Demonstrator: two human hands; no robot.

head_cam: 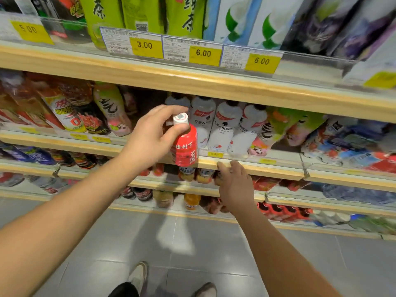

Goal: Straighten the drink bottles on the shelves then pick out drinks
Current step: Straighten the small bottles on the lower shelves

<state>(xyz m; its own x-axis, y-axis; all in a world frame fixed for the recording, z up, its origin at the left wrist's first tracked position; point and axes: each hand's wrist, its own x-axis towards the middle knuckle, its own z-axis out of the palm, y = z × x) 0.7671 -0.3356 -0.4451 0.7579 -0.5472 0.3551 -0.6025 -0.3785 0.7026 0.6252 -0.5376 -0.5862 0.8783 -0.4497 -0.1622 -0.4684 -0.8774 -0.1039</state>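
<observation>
My left hand [153,136] grips a small red bottle [186,147] with a white cap by its neck, holding it upright in front of the second shelf. Behind it stand white bottles with red logos [222,127] in a row on that shelf. My right hand [234,183] reaches under the second shelf's wooden edge [267,168], fingers bent toward small bottles [203,175] on the shelf below; whether it touches one I cannot tell. Green tea bottles [141,13] stand on the top shelf.
Wooden-edged shelves [192,80] run across the view with yellow price tags [203,53]. Mixed colourful bottles fill the left [70,112] and right [342,142] of the second shelf. Lower shelves hold orange and red drinks [191,201]. Grey tiled floor [192,254] and my shoes lie below.
</observation>
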